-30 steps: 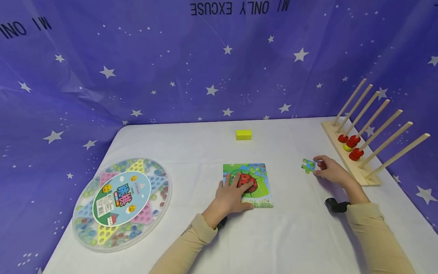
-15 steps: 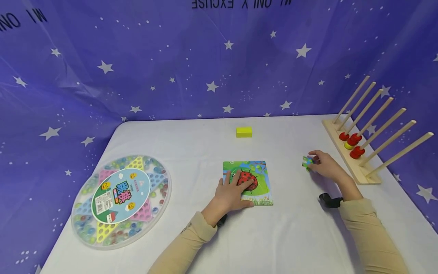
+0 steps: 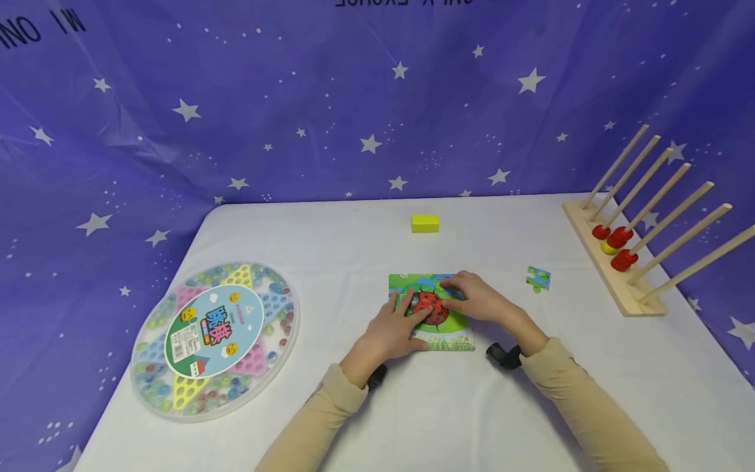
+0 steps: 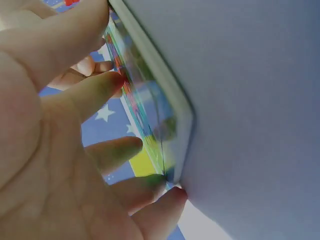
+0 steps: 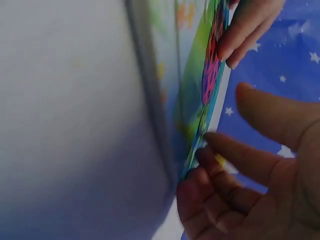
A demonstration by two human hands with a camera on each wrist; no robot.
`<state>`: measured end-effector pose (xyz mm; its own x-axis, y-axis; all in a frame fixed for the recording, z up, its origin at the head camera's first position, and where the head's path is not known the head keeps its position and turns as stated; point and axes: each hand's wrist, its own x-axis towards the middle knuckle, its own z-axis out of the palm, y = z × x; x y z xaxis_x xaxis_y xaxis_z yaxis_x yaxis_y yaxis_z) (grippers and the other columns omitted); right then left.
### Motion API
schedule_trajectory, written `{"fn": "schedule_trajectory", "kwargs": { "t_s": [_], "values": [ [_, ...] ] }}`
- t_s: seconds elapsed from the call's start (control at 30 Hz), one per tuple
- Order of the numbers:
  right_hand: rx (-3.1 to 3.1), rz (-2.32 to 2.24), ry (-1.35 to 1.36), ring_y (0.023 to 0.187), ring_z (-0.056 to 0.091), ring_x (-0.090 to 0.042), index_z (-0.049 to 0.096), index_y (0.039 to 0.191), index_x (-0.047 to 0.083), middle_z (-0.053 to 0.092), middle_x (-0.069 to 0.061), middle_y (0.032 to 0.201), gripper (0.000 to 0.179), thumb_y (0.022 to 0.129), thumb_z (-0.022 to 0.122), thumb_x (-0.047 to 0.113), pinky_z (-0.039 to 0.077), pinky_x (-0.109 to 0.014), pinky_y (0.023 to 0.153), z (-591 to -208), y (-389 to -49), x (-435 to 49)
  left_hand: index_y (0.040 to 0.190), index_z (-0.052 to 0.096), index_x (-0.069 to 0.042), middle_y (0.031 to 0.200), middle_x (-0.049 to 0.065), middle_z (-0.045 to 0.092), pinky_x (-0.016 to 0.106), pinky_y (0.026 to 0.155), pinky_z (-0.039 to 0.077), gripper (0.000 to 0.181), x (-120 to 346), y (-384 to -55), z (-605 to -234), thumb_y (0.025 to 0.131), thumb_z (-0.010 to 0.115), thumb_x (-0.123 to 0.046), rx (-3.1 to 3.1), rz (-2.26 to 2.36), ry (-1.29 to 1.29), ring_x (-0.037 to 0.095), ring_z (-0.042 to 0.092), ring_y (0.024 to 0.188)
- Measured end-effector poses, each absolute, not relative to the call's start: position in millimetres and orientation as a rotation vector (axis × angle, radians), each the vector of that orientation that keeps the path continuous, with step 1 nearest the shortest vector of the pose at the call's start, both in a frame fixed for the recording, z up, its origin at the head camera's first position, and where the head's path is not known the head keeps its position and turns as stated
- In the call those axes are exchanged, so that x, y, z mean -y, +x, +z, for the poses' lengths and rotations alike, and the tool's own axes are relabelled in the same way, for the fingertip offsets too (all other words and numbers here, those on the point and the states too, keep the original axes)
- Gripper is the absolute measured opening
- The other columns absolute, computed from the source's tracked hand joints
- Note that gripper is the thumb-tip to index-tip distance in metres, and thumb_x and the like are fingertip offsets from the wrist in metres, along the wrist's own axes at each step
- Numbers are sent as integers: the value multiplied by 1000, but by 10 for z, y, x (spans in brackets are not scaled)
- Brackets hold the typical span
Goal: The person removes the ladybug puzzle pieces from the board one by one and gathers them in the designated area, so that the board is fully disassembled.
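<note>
A white table (image 3: 377,406) stands against a purple backdrop (image 3: 236,98) printed with white stars and hanging in soft folds.

2 hands (image 3: 436,314), 1 puzzle (image 3: 457,331), 7 pegs (image 3: 660,210)

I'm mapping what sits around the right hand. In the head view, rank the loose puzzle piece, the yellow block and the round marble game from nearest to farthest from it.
From the right hand:
1. Loose puzzle piece, just to its right on the table.
2. Yellow block, behind it, toward the backdrop.
3. Round marble game, far off at the table's left side.
</note>
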<state>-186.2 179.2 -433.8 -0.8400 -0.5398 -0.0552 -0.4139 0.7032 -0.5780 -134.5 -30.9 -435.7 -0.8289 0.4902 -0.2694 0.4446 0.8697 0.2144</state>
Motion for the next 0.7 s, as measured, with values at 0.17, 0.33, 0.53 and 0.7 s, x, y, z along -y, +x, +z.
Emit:
{"fn": "schedule_trajectory", "kwargs": {
  "t_s": [0.17,0.33,0.53,0.7],
  "values": [
    [-2731,-735,-687,106,42,-40,50,123,-7,47,-25,115,49,86,62,23,36,-53,86,-4339,-1820,-1675,141,32,-32,149,11,11,41,102,25,67,342,-1326,-4357,82,54,-55,-2742,185,673,37,9,134],
    [-2743,-816,-642,103,43,-38,49,120,-7,49,-23,111,47,85,65,20,36,-50,85,-4367,-1815,-1628,141,33,-31,149,13,12,42,102,26,68,346,-1325,-4341,81,54,-55,-2741,180,683,37,11,133],
    [-2716,-964,-616,97,51,-32,50,114,-6,54,-18,106,40,83,66,13,42,-45,82,-4389,-1836,-1636,141,34,-31,149,13,12,41,103,24,67,337,-1319,-4338,81,55,-55,-2736,194,676,38,10,133],
    [-2693,-1030,-653,83,53,-24,49,116,-3,54,-13,97,40,82,67,6,44,-38,73,-4393,-1881,-1639,141,34,-31,148,13,14,42,103,25,67,332,-1312,-4342,81,55,-54,-2741,187,678,38,11,133]
  ]
}}
